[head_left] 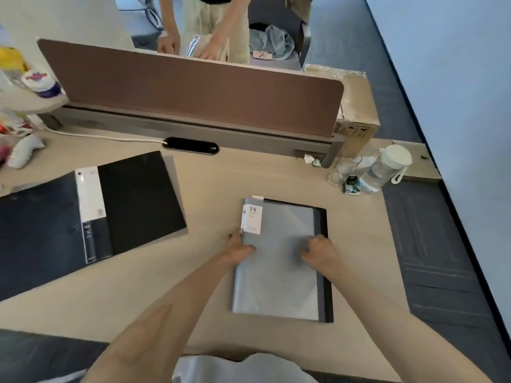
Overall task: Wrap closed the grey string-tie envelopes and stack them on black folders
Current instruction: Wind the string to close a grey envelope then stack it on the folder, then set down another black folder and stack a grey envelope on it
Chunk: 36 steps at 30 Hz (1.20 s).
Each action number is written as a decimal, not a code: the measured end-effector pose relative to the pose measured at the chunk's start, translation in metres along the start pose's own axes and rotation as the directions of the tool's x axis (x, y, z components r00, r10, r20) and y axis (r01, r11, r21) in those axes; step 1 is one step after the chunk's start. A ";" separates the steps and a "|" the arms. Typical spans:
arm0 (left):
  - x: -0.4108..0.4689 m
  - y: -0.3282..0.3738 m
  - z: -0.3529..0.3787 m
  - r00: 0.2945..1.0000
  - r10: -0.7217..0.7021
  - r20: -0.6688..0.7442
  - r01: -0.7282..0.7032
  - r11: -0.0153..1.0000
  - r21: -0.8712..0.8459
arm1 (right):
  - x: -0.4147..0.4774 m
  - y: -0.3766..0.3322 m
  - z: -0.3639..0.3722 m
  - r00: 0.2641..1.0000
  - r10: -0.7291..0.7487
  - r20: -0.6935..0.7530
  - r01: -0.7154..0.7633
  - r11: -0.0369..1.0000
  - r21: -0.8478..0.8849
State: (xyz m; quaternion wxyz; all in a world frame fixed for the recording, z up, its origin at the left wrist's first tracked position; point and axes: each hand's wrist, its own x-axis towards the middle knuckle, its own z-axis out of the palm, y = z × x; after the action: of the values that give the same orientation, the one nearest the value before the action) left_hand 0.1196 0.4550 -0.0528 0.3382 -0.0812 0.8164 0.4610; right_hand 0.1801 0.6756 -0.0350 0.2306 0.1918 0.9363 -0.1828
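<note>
A grey envelope point(279, 283) with a white "20" label lies on top of a black folder point(327, 272), whose edge shows along the right and top. My left hand point(239, 248) grips the envelope's left edge just below the label. My right hand point(318, 251) rests on the middle of the envelope with its fingers curled; I cannot see a string in them. Two more black folders point(143, 197) lie overlapping at the left of the desk, one with a white label strip.
A brown divider screen point(193, 89) runs across the back of the desk; another person's hands work behind it. A clear water bottle point(384, 170), a glass and a small ink jar stand at the right. A cardboard box point(356, 106) sits behind them. Clutter fills the far left.
</note>
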 end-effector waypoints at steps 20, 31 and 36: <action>-0.036 -0.124 -0.238 0.958 0.044 -0.283 0.019 0.977 0.214 | 0.013 -0.294 0.082 0.916 -0.387 0.105 0.356 0.905 0.234; 0.006 -0.190 -0.343 0.940 -0.015 -0.341 0.171 0.885 0.432 | 0.048 -0.403 0.116 0.997 -0.046 0.070 0.020 0.941 0.339; 0.013 -0.206 -0.352 0.963 -0.013 -0.270 0.162 0.828 0.536 | 0.064 -0.409 0.121 0.999 -0.013 0.042 0.001 0.960 0.281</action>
State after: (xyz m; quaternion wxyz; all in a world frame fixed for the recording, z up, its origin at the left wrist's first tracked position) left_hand 0.0329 0.0571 -0.0826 0.2604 -0.0759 0.9466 0.1745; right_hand -0.0101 0.2895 -0.0638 0.2208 0.2154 0.8962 -0.3189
